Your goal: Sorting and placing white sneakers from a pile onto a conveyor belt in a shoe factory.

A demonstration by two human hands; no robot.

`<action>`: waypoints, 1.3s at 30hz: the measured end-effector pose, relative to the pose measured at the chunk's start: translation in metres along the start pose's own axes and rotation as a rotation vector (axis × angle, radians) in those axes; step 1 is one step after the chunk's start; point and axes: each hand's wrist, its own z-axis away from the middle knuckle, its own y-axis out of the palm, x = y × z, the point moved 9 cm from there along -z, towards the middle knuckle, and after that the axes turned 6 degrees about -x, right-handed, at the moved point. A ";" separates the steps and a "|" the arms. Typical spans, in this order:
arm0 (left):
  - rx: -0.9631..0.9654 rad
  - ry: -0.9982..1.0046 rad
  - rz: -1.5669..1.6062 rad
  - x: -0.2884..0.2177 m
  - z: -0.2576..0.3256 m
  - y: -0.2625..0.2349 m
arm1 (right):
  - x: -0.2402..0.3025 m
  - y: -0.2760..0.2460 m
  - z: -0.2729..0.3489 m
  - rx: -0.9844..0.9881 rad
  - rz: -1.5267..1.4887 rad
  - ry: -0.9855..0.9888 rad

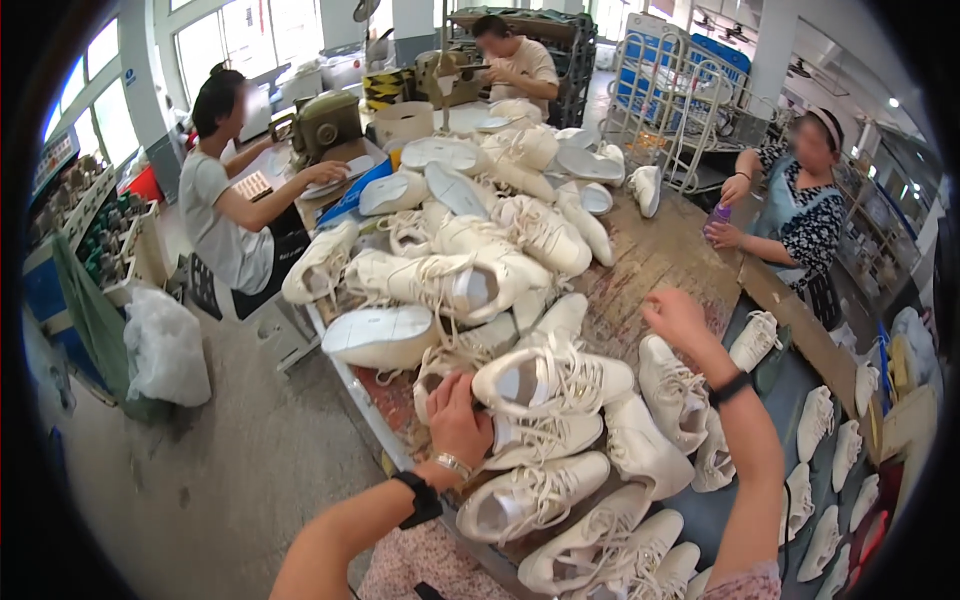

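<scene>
My left hand point(460, 422) has its fingers closed at the heel of a cream lace-up sneaker point(575, 385), which lies on top of another one point(548, 440). Part of that grip is hidden by the shoe. Over the bare wood of the worktable point(665, 258), my right hand point(676, 320) hovers with curled fingers and nothing visible in them. Just below it rests a cream sneaker point(672, 392), toe pointing away from me. More sneakers point(535, 495) are crowded together in front of me, laces loose.
A large heap of cream shoes point(480, 240) covers the table's far left. Lower right, sneakers point(815, 425) stand in rows on a dark surface. Co-workers sit left, behind and right; the right one holds a purple bottle point(718, 222). A sewing machine point(325, 125) and metal racks point(665, 100) stand beyond.
</scene>
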 end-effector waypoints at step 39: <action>-0.069 0.039 -0.129 0.005 -0.001 0.008 | -0.048 0.043 0.248 -0.157 -1.274 0.805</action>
